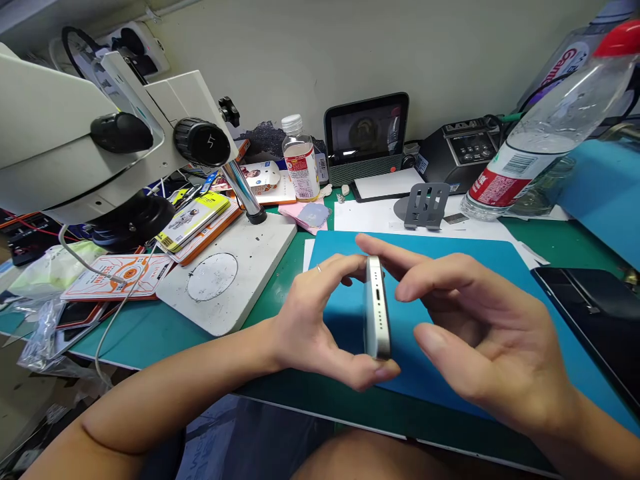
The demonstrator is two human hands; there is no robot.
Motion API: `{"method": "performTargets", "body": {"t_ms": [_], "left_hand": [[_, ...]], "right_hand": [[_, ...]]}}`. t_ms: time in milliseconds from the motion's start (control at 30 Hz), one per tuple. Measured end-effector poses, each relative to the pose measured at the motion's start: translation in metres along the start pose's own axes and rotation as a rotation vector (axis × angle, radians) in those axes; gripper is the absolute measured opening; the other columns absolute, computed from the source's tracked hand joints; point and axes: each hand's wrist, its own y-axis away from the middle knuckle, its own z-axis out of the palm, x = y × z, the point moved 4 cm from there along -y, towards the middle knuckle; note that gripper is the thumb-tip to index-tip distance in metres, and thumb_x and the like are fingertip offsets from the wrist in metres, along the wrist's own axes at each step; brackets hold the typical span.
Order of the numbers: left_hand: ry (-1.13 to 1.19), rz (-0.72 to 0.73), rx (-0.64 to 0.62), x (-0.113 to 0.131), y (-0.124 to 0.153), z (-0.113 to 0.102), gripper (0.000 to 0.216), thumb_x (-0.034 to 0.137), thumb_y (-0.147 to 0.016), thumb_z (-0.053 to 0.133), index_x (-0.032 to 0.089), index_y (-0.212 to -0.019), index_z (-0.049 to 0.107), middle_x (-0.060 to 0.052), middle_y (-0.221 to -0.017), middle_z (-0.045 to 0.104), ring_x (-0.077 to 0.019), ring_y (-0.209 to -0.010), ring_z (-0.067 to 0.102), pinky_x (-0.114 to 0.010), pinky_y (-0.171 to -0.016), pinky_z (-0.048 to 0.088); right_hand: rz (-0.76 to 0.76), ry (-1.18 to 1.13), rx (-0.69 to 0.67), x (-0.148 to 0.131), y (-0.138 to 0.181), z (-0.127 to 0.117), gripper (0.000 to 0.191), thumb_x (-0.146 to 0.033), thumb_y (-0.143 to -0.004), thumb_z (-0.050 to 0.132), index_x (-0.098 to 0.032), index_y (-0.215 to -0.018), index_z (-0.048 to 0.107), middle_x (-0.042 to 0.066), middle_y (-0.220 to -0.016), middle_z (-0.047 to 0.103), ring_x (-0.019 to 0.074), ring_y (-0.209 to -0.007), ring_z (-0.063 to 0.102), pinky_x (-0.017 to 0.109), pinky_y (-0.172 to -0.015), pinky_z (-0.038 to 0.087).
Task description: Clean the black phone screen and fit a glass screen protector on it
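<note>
A white smartphone [377,308] stands on edge above the blue work mat [450,253], its bottom end with the charging port turned toward me. My left hand [313,320] grips it, fingers over the top edge and thumb under the lower corner. My right hand [470,327] is right beside it with the fingers spread; the index finger reaches over the phone's top edge and the thumb hovers just right of the lower corner. A ring shows on a finger of the left hand.
A white stereo microscope [100,133] with its base plate [227,273] stands at left, with phone-case packages [193,220] beside it. Behind are a small bottle [301,160], a screen device [367,133], a grey phone stand [425,205], a tilted large water bottle [545,127] and a dark panel [595,313] at right.
</note>
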Motion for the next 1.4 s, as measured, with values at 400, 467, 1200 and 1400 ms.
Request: {"method": "performTargets", "body": {"t_ms": [400, 467, 1200, 1400], "left_hand": [[-0.031, 0.052, 0.059, 0.001, -0.0015, 0.0016, 0.077, 0.062, -0.076, 0.084, 0.025, -0.138, 0.059, -0.004, -0.102, 0.071, -0.021, -0.083, 0.068, -0.034, -0.073, 0.056], [-0.03, 0.066, 0.061, 0.0015, -0.0022, 0.0025, 0.074, 0.062, -0.079, 0.082, 0.024, -0.138, 0.058, -0.005, -0.103, 0.071, -0.0208, -0.084, 0.07, -0.034, -0.074, 0.057], [0.002, 0.008, 0.016, 0.0039, -0.0032, 0.0028, 0.081, 0.055, -0.068, 0.095, 0.026, -0.136, 0.061, -0.005, -0.108, 0.072, -0.0236, -0.09, 0.072, -0.037, -0.083, 0.058], [0.054, -0.055, -0.011, 0.0034, -0.0027, 0.004, 0.079, 0.051, -0.07, 0.095, 0.025, -0.137, 0.062, -0.005, -0.111, 0.072, -0.0262, -0.098, 0.072, -0.041, -0.093, 0.058]], "right_hand": [[-0.143, -0.006, -0.106, 0.0052, 0.0031, 0.0053, 0.067, -0.021, -0.084, 0.082, -0.039, -0.145, 0.06, -0.001, -0.166, 0.053, 0.0265, -0.156, 0.046, 0.04, -0.127, 0.042], [-0.126, 0.001, -0.113, 0.0064, 0.0037, 0.0045, 0.067, -0.024, -0.086, 0.082, -0.04, -0.147, 0.06, -0.001, -0.166, 0.054, 0.0266, -0.155, 0.047, 0.041, -0.128, 0.04], [0.02, -0.012, -0.041, 0.0069, -0.0004, -0.0008, 0.041, -0.019, -0.085, 0.075, -0.036, -0.123, 0.072, 0.004, -0.144, 0.07, 0.0299, -0.129, 0.069, 0.043, -0.108, 0.059], [0.085, -0.097, -0.049, 0.0075, -0.0022, 0.002, 0.045, -0.011, -0.081, 0.07, -0.038, -0.117, 0.07, 0.001, -0.139, 0.07, 0.0247, -0.116, 0.075, 0.035, -0.096, 0.064]]}}
